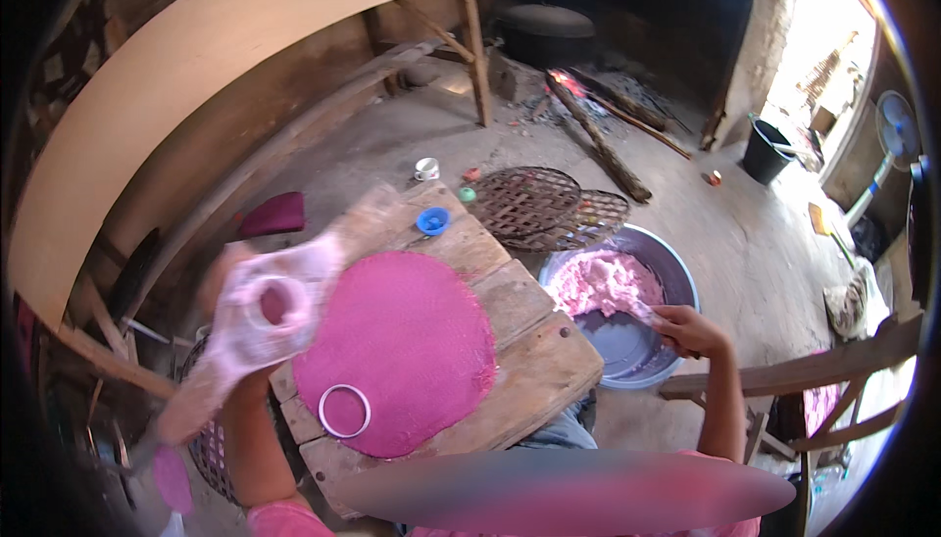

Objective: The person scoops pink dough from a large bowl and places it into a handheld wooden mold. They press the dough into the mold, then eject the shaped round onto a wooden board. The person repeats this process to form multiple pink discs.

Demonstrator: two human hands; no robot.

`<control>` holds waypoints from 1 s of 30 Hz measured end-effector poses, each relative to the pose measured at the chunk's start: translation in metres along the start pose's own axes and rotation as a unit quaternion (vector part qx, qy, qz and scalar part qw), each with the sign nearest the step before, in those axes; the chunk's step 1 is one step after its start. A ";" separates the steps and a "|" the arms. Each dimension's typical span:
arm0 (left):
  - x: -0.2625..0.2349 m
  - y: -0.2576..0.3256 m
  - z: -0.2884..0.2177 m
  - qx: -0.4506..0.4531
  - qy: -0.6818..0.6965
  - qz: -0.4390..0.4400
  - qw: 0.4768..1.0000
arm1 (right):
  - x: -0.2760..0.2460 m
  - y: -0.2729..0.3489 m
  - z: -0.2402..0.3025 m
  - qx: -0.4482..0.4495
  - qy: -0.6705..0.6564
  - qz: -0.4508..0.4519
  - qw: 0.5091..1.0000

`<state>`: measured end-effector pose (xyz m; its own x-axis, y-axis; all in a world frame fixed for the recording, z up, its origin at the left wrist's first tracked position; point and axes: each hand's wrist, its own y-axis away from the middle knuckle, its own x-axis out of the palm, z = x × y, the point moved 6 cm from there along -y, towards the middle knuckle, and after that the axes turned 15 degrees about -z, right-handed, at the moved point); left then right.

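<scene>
A rough wooden table [544,366], built of worn planks, carries a round pink woven mat [397,351] that is spread flat across most of the top, presumably so that a level, textured working surface is offered. A white ring mould [344,411] is laid on the mat near the table's near-left corner, within easy reach. A small blue cup [432,220] is kept back near the far edge, out of the way of the work.

The left hand [260,317] is raised above the left edge of the table and is blurred by motion; it is seen closed around a pale pink sheet of soft dough [270,307] with a round hole through its middle, apparently held up so that it hangs free rather than sticking to the mat.

The right hand [686,329] is stretched out past the right edge of the table to a wide grey-violet basin [676,277] standing on the floor. Its fingers are curled together at the basin's rim; what, if anything, is gripped cannot be told. A fluffy pink mass of dough [603,282] is heaped in the basin's far half, leaving bare bottom nearest that hand. Two dark woven trays [549,206] lie on the floor just beyond the basin.
</scene>
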<state>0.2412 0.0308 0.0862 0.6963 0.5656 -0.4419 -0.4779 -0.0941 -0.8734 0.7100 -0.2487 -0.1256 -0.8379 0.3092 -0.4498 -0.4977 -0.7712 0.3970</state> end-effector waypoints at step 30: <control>-0.015 0.077 0.025 -0.258 -0.031 0.129 0.957 | 0.214 0.124 0.331 -0.760 0.468 -0.132 0.431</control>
<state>0.1806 0.0356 0.0301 0.5502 0.5156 -0.6568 -0.2907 -0.6191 -0.7295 0.3945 -0.0941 0.0916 0.0143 0.6864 -0.7270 0.7699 -0.4715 -0.4300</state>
